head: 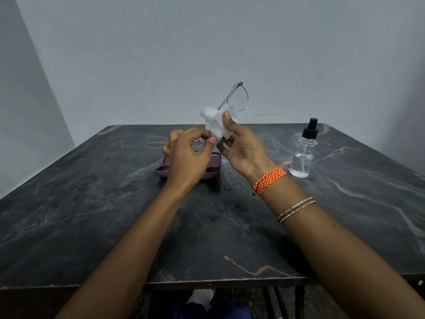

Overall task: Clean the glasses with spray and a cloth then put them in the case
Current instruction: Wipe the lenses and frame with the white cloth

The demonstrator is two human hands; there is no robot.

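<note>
Thin wire-framed glasses (pixel 239 96) are held up above the table's middle, one lens ring sticking up and one temple arm pointing right. My left hand (pixel 188 157) pinches the lower part of the frame. My right hand (pixel 241 148) presses a white cloth (pixel 218 123) around the lower lens, thumb on top of the cloth. The purple glasses case (pixel 213 168) lies open on the table just behind and under my left hand, partly hidden by it. A clear spray bottle (pixel 303 153) with a black nozzle stands upright to the right.
The dark marble-patterned table (pixel 92 203) reaches from the near edge to a pale wall. My right wrist wears an orange braided band (pixel 269 180) and a beaded bangle (pixel 296 209). Below the table's front edge my legs show.
</note>
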